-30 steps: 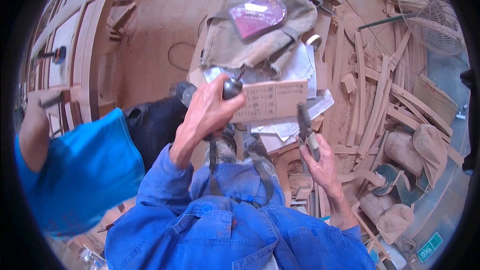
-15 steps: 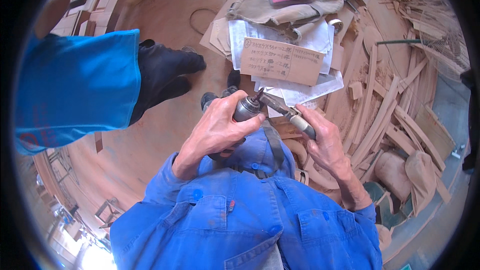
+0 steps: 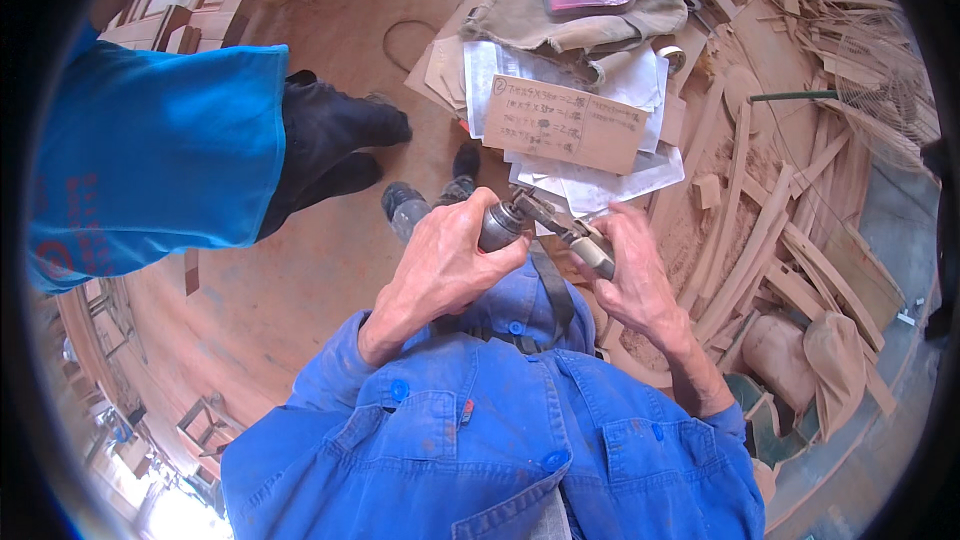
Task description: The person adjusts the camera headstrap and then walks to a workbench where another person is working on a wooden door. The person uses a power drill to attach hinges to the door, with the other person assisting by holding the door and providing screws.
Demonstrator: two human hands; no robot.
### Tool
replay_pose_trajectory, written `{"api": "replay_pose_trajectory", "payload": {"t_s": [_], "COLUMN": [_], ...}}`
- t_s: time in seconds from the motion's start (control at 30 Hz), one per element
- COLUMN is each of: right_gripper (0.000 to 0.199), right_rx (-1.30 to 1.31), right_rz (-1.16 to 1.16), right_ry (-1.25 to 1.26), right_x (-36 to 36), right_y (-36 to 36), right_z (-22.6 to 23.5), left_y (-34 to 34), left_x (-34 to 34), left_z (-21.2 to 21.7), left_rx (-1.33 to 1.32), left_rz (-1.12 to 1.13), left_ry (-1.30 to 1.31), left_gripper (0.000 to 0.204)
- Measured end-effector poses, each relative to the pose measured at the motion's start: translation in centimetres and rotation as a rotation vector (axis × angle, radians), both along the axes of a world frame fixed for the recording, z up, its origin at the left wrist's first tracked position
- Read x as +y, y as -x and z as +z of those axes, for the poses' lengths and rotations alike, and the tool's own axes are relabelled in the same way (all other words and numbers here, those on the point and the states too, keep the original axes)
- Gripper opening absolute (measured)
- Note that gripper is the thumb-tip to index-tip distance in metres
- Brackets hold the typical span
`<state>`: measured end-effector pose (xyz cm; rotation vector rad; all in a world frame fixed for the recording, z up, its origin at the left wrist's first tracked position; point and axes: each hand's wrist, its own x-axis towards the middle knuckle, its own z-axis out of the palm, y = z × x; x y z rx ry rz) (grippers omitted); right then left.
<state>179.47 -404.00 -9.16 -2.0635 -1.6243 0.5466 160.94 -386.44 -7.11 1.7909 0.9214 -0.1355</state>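
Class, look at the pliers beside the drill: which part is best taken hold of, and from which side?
Take the pliers by the handle end, coming from the person's right, as the right grip does. That end slants down and rightward, away from the drill, while the jaws reach the drill's front, so this hold should likely leave them unobstructed.

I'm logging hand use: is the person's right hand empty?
No, the right hand grips a plier-like tool, its head at the front of the dark tool in the left hand.
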Motion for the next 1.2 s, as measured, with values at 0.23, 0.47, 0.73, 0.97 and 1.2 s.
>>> {"api": "replay_pose_trajectory", "payload": {"t_s": [0.23,0.47,0.73,0.97,1.2], "right_gripper": [0.042,0.040,0.032,0.032,0.033], "right_rx": [0.347,0.311,0.292,0.287,0.222], "right_rz": [-0.046,0.002,0.033,0.082,0.105], "right_ry": [0.298,0.349,0.391,0.321,0.426], "right_x": [-1.8,-1.7,-1.6,-1.6,-2.2], "right_y": [-0.1,-1.1,-2.1,-2.1,-3.3], "right_z": [-0.2,0.8,1.2,1.2,1.3], "left_y": [0.4,0.9,1.4,2.2,1.7], "left_x": [0.2,-0.5,-1.1,0.0,-1.8], "left_z": [0.1,0.1,-1.6,-3.4,-3.1], "left_rx": [-0.121,-0.050,-0.146,-0.249,-0.126], "left_rz": [-0.115,-0.077,-0.130,-0.177,-0.165], "left_ry": [0.131,0.315,0.402,0.850,0.587], "left_gripper": [0.038,0.043,0.037,0.032,0.034]}}
